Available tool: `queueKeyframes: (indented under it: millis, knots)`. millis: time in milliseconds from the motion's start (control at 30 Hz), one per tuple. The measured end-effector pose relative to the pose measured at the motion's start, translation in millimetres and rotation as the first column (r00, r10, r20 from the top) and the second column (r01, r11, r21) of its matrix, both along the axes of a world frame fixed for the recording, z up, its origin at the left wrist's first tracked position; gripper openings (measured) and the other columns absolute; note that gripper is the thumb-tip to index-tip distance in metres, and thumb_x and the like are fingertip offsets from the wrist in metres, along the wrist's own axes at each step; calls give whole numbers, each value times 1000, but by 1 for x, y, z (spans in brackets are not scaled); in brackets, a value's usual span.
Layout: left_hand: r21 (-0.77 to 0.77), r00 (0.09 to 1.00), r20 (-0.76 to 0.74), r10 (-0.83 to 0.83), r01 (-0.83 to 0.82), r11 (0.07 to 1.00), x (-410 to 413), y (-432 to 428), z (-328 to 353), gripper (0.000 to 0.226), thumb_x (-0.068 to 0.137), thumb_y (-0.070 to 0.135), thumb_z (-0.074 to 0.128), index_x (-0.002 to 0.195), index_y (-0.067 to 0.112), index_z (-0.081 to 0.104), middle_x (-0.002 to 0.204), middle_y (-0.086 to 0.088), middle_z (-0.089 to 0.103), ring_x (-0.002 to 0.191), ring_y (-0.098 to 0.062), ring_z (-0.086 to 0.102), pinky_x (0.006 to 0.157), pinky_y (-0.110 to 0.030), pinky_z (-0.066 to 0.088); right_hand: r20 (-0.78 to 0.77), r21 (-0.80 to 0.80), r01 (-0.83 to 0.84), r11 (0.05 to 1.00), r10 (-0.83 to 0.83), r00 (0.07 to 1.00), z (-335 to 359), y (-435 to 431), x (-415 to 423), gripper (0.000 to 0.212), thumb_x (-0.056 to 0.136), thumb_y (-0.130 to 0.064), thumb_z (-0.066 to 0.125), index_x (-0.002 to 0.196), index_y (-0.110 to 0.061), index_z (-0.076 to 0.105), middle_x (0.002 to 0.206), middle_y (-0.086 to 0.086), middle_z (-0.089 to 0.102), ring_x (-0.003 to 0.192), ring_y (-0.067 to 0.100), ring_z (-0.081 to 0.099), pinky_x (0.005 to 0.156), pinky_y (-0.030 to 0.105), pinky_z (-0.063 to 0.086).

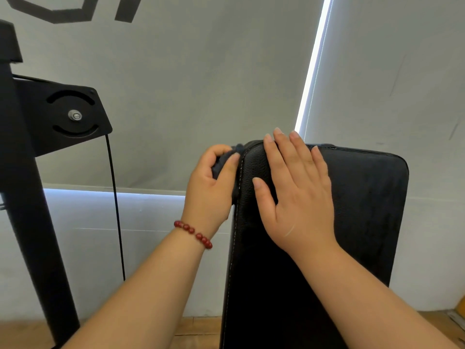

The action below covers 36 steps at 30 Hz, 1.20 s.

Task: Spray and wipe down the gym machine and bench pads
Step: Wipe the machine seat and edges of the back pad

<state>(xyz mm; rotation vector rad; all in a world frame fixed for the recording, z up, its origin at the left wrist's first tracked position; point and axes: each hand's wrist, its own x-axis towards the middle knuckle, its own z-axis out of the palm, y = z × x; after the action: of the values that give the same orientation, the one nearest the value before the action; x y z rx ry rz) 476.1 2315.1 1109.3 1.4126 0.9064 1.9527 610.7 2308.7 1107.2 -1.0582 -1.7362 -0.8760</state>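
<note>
A black padded bench backrest [362,210] stands upright in the middle and right of the view, with white stitching down its left edge. My left hand [210,187], with a red bead bracelet on the wrist, grips a dark blue cloth [222,162] bunched against the pad's upper left side edge. My right hand [297,195] lies flat on the pad's front face near its top, with the fingertips reaching over the top edge. No spray bottle is in view.
A black machine upright [27,222] with a slotted pivot plate [68,114] stands at the left, and a thin black cable [115,207] hangs from the plate. Grey roller blinds [201,84] cover the window behind. Wooden floor [196,328] shows at the bottom.
</note>
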Motion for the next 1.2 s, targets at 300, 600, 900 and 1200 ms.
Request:
queueKeyframes:
  millis: [300,600,900,1200]
  knots:
    - [50,1000,-7,-5,6,999,-5,-4,6,14,95,19,60,87,31,61,86,12,66,82,-6,62,77,-26,53,6,7,5,1000,-5,1000,-1,0,1,56,99,-37,38,149,-12,39,154,5,38,146,22,26,121,40,11]
    - [-19,995,-94,-20,18,1000,-7,-23,-36,14,96,15,57,89,26,58,75,18,61,67,-2,56,65,-22,46,6,-22,30,999,-30,1000,-4,-3,-2,57,99,-37,36,151,-12,34,158,6,32,148,23,20,121,41,9]
    - [21,992,-120,29,-26,999,-1,-17,-17,12,98,16,53,93,27,54,82,14,61,69,5,55,64,-13,46,15,-84,45,995,-44,999,-38,-15,-6,60,101,-38,31,153,-13,16,161,4,12,150,18,5,123,39,1]
    - [-58,996,-82,-26,21,998,-6,-1,-3,7,93,40,52,90,35,55,79,11,62,68,-7,55,59,-31,49,2,-95,53,994,-53,999,-44,-17,-8,60,101,-38,29,153,-13,14,161,3,11,150,18,4,123,39,3]
